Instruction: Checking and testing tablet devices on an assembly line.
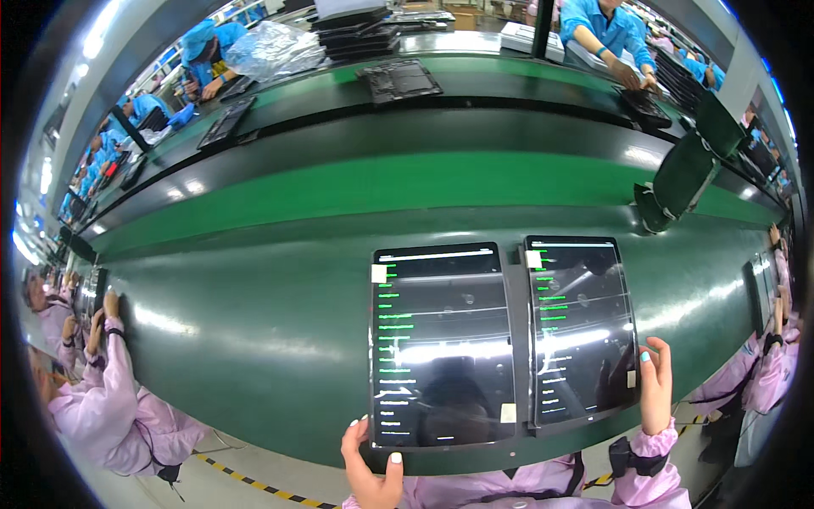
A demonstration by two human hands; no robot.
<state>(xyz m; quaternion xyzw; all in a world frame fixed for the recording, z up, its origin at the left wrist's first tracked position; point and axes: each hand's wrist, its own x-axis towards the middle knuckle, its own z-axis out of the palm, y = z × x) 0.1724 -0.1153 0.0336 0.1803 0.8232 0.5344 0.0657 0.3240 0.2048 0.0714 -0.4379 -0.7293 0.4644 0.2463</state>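
Note:
Two black tablets lie side by side on the green bench (pixel 254 339) in front of me, both screens lit with lists of green and white lines. My left hand (pixel 370 471) grips the near lower corner of the left tablet (pixel 441 348), thumb on the screen's edge. My right hand (pixel 655 382) rests with fingers stretched along the right edge of the right tablet (pixel 581 327). Small white stickers sit on the corners of both tablets.
A green conveyor belt (pixel 381 182) runs across behind the bench. A tilted dark tablet on a stand (pixel 682 182) stands to the right. Workers in pink sit at both sides (pixel 110 399); people in blue work across the line (pixel 606 34), among dark panels (pixel 398 81) and a plastic bag.

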